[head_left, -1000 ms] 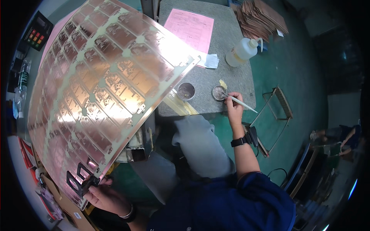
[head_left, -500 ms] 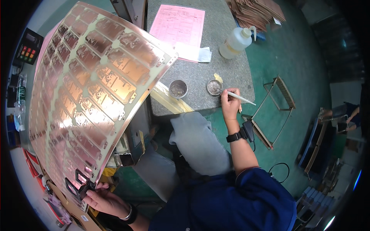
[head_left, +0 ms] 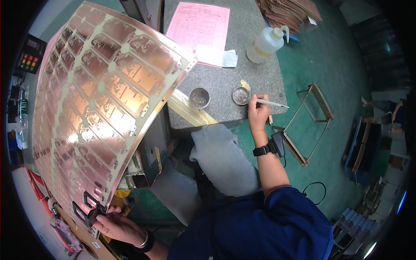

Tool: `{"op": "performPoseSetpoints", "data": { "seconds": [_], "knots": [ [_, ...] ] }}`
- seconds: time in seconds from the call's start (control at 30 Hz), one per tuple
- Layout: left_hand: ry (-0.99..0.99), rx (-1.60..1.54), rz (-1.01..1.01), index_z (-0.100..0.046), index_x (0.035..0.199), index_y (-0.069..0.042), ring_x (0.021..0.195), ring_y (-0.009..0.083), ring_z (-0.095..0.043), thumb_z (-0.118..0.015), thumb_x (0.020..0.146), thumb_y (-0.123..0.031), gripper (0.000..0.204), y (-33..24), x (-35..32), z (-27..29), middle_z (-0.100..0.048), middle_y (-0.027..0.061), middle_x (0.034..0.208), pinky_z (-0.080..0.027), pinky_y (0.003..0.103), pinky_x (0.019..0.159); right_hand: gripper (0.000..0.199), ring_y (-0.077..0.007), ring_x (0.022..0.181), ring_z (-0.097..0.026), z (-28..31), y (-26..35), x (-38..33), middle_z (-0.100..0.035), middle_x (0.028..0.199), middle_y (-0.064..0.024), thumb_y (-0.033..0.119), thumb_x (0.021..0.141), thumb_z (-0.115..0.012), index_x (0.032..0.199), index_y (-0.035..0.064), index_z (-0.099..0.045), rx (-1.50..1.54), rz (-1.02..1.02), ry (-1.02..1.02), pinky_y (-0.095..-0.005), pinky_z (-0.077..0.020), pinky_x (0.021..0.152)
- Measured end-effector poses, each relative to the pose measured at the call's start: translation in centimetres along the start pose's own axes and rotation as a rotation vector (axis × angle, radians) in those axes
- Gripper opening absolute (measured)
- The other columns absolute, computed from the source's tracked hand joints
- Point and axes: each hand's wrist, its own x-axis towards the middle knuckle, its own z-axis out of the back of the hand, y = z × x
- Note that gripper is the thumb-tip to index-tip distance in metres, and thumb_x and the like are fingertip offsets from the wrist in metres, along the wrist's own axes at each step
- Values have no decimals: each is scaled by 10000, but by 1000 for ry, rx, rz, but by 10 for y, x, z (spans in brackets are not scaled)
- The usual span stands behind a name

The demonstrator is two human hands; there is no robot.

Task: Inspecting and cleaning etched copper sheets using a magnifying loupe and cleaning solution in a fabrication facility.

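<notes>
**Copper panel held up on the left, brush at the dish on the right**

From my remote seat, the biggest thing I see is the copper-patterned panel (head_left: 99, 112), a large flexible sheet of repeated circuit shapes that arches from the lower left up toward the top of the view. My left hand (head_left: 115, 225) has its grip closed on the panel's lower corner, where a small black clamp (head_left: 89, 212) sits against the fingers.

Next in size is the grey stone bench (head_left: 242, 56), which carries a pink paper form (head_left: 199, 24) near its far edge and a white squeeze bottle (head_left: 265, 43) toward its right side. Two small round metal dishes stand near the bench's near edge, well apart from the bottle: the left dish (head_left: 199, 97) and the right dish (head_left: 241, 95).

My right hand (head_left: 258, 113) hovers just beside the right dish, its grip pinched narrow around a thin white brush (head_left: 271, 103), whose free end points right, past the bench edge. A black wristband (head_left: 265, 149) wraps that wrist.
</notes>
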Motion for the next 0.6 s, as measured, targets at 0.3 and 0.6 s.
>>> {"op": "performPoseSetpoints", "data": {
  "seconds": [0.3,0.6],
  "knots": [
    [14,-45,-22,-492,1019,-22,689,130,-539,-487,938,-188,184,4,3,4,-553,66,787,-446,218,586,184,-176,548,-507,1,14,2,-519,628,-77,153,841,-593,745,25,-504,-31,5,10,-302,-419,534],
    [45,-36,-26,-493,1063,-13,661,127,-543,-469,946,-197,220,7,4,10,-581,73,757,-436,218,597,172,-180,540,-511,2,15,2,-520,616,-78,146,833,-599,743,30,-511,-61,-14,36,-303,-420,527]
  ]
}}
